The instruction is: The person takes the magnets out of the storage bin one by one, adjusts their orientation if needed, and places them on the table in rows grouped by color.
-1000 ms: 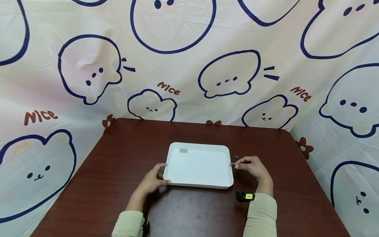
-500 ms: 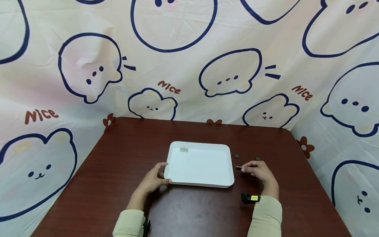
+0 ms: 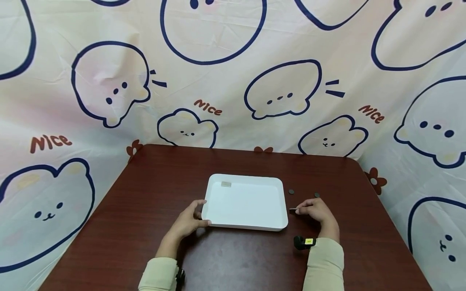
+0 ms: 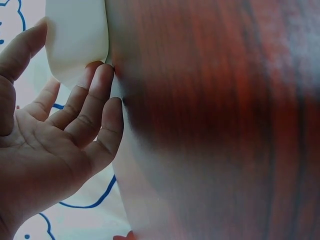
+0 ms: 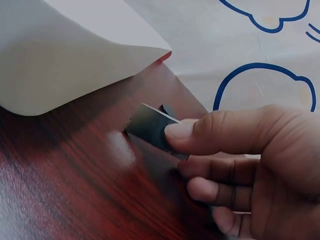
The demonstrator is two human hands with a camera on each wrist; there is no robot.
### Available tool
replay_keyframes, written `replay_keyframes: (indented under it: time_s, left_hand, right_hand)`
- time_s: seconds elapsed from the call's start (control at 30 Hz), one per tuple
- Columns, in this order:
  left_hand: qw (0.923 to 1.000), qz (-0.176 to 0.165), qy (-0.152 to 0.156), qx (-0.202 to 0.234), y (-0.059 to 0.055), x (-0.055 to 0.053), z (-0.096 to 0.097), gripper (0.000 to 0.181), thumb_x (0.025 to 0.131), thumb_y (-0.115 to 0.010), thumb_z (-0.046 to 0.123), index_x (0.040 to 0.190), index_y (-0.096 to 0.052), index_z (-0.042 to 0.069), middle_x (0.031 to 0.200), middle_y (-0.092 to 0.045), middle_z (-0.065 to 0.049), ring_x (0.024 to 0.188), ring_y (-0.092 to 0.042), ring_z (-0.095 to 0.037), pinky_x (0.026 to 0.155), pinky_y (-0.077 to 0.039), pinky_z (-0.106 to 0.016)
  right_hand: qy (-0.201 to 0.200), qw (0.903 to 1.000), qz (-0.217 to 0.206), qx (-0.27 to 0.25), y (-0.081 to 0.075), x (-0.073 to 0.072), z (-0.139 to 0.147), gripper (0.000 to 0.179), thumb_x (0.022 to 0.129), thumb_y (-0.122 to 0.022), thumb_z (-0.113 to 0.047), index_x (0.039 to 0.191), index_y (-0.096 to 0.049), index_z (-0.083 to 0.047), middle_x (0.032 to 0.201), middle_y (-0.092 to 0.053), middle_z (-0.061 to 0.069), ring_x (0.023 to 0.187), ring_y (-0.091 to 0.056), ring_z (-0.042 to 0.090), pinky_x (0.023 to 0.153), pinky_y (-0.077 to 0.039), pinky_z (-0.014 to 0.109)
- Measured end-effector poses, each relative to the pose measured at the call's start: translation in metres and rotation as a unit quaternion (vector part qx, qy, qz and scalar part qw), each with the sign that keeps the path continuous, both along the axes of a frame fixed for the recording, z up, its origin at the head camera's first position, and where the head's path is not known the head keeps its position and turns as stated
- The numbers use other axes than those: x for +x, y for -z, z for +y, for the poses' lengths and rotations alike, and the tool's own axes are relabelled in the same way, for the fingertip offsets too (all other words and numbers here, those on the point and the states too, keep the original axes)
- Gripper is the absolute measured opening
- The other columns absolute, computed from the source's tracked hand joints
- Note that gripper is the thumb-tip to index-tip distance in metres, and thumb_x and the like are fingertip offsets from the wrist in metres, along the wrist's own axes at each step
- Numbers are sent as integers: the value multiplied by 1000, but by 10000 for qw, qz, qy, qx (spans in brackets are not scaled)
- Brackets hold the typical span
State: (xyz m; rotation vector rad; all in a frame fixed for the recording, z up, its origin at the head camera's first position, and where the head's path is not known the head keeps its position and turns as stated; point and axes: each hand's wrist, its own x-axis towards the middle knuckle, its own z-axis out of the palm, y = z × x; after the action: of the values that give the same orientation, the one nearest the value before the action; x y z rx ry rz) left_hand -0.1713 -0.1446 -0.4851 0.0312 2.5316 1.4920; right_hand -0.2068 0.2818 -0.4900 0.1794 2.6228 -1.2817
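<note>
A shallow white tray [image 3: 247,206] lies on the table. My left hand [image 3: 189,220] grips its near left corner, thumb at the front edge and fingers along the left side; the left wrist view has those fingers [image 4: 102,82] against the tray corner. Just beyond the tray's right side, my right hand [image 3: 318,212] pinches a small, thin, dark rectangular plate [image 5: 150,124] between thumb and fingers. Its lighter edge shows in the right wrist view, close over the tabletop. Inside the tray, near the far left, sits a small grey rectangular piece [image 3: 226,184].
Two small dark discs lie on the table right of the tray, one disc [image 3: 291,192] near its rim and another disc [image 3: 317,195] just beyond my right hand. The brown wooden table [image 3: 233,258] meets a cartoon-printed cloth [image 3: 233,89] at its back and sides.
My right hand has drawn the plate away from the tray's right rim, rightward and slightly nearer to me, uncovering the farther disc. The left hand stays at the tray corner.
</note>
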Motion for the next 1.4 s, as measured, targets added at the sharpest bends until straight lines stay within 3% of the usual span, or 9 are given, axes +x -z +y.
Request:
replay_keyframes:
  time_s: [0.37, 0.7, 1.17, 1.4]
  left_hand:
    - [10000, -3, 22, -2, 0, 1, -1, 69, 73, -80, 10, 133, -46, 12, 86, -57, -10, 67, -53, -20, 59, -43, -34]
    - [10000, 14, -16, -18, -1, 2, -1, 70, 72, -80, 9, 133, -46, 13, 86, -56, -10, 67, -52, -20, 58, -42, -34]
    - [10000, 18, -24, 87, 1, 2, -2, 69, 72, -80, 9, 132, -46, 12, 85, -57, -9, 67, -53, -19, 59, -43, -33]
    - [9999, 92, -1, 126, 3, 2, -3, 69, 73, -79, 7, 133, -46, 11, 84, -57, -9, 67, -54, -19, 59, -43, -34]
  right_hand:
    - [-358, 9974, -182, 599, 1, 0, 2, 9, 78, -72, -13, 84, -73, -6, 79, -61, 1, 69, -49, 19, 61, -41, 32]
    - [-22, 9996, -264, 108, 3, -3, -4, 12, 77, -74, -7, 87, -72, 0, 68, -58, 1, 60, -46, 18, 55, -39, 31]
    - [77, 9994, -226, 250, 1, -3, -6, 16, 76, -74, -6, 91, -71, 0, 80, -61, 4, 67, -48, 20, 59, -41, 32]
    - [-21, 9996, -226, 151, -17, 0, -5, 19, 85, -67, -14, 98, -70, -1, 93, -62, 8, 79, -54, 23, 70, -45, 39]
